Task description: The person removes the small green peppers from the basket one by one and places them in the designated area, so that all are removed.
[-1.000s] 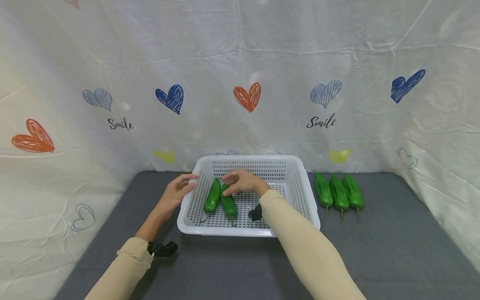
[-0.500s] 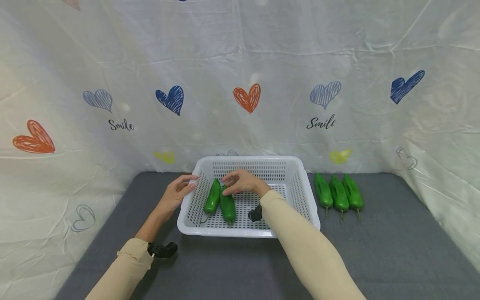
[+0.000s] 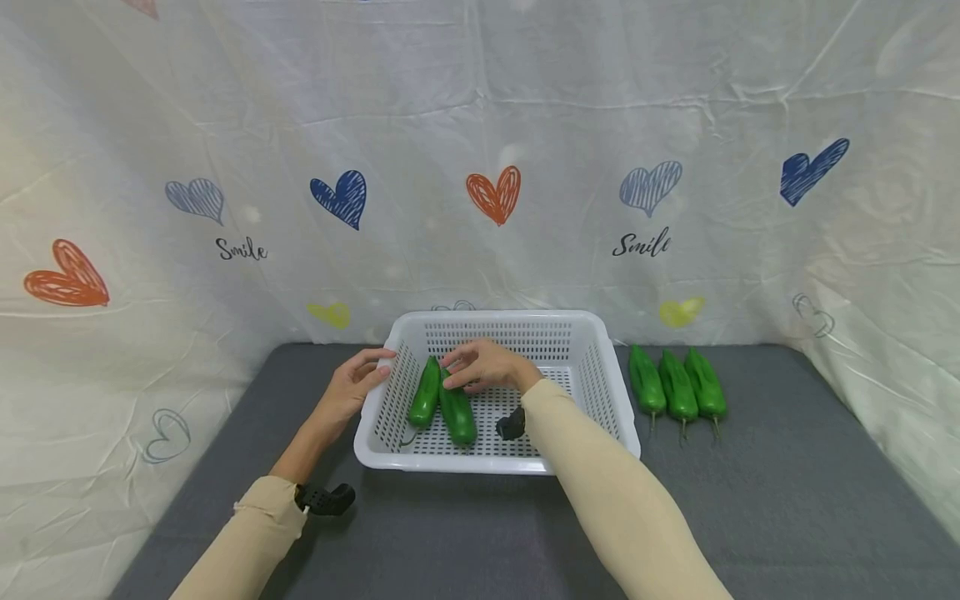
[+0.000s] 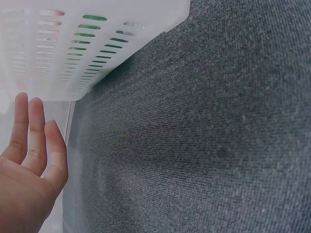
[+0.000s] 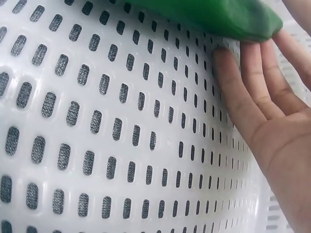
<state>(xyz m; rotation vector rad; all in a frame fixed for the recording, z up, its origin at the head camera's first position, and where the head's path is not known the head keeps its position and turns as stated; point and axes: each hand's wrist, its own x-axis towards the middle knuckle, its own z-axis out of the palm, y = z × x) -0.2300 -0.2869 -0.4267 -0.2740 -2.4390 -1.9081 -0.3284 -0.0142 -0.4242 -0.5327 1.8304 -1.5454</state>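
Note:
A white perforated plastic basket stands mid-table in the head view. At its left rim is my left hand, thumb and forefinger tips on the edge; the left wrist view shows three nearly straight fingers beside the slotted outer wall. Inside the basket lie two long green peppers. My right hand pinches the far, pointed end of the right pepper, low over the basket floor. The left pepper rests close alongside. In the right wrist view, fingertips reach under the held pepper's end.
Three more green peppers lie side by side on the grey tablecloth, right of the basket. Behind the table hangs a pale curtain printed with hearts. A black wrist camera is strapped to my left wrist.
The pepper in my right hand has turned, its stem dropping out of sight and its near end shifting slightly. My left hand and the basket stay put.

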